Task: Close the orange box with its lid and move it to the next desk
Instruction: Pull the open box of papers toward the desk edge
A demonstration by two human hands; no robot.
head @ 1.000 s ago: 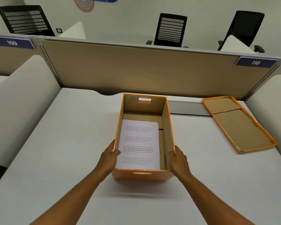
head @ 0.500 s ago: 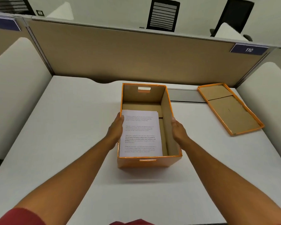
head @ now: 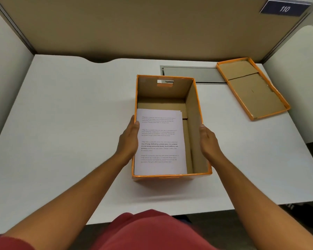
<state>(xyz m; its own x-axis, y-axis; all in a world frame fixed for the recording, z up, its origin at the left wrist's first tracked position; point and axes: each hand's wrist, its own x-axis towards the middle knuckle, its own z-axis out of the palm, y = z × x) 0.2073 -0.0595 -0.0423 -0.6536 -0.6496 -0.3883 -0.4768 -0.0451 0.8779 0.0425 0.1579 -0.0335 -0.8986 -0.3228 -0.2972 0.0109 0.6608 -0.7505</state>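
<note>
The orange box (head: 194, 123) stands open on the white desk (head: 70, 114), its brown cardboard inside showing. A stack of printed paper sheets (head: 160, 141) lies in its near left part. My left hand (head: 128, 139) presses flat against the box's left wall, thumb at the rim. On the right wall, my right hand (head: 209, 141) presses the same way. The orange lid (head: 251, 91) lies upside down at the desk's far right corner, apart from the box.
A tan partition (head: 152, 27) closes the back of the desk, with a blue sign "110" (head: 285, 9) at its right end. White side panels flank the desk. A grey cable flap (head: 193, 73) sits flush behind the box.
Both hands slid from the box's near corners forward to the middle of its side walls. The view has tilted down and come closer.
</note>
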